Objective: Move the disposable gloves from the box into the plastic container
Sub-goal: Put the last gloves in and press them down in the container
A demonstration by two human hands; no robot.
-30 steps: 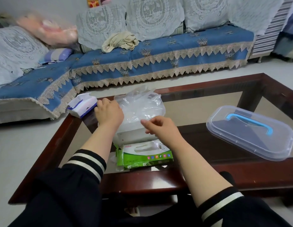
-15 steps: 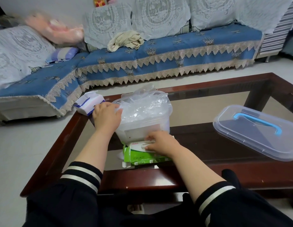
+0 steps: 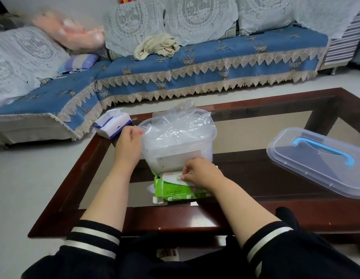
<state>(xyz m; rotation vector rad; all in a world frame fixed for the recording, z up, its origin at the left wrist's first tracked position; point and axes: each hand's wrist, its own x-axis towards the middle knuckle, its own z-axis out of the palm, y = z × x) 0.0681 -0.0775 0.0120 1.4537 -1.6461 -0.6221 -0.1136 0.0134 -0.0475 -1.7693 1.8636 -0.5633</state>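
Your left hand (image 3: 128, 144) grips the clear plastic container's (image 3: 197, 156) left wall — clear gloves (image 3: 175, 127) heaped inside; your right hand (image 3: 201, 172) pinches at the green cardboard box's (image 3: 171, 191) opening.

1. The green box (image 3: 175, 190), at about 6 o'clock from the plastic container (image 3: 178, 150), carries a row of small pale characters on its near side; they are too blurred to read.
2. A white label on the container's near wall bears a small red mark and faint print, not legible.
3. The white-and-blue pack (image 3: 112, 123) at 10 o'clock shows no readable text.
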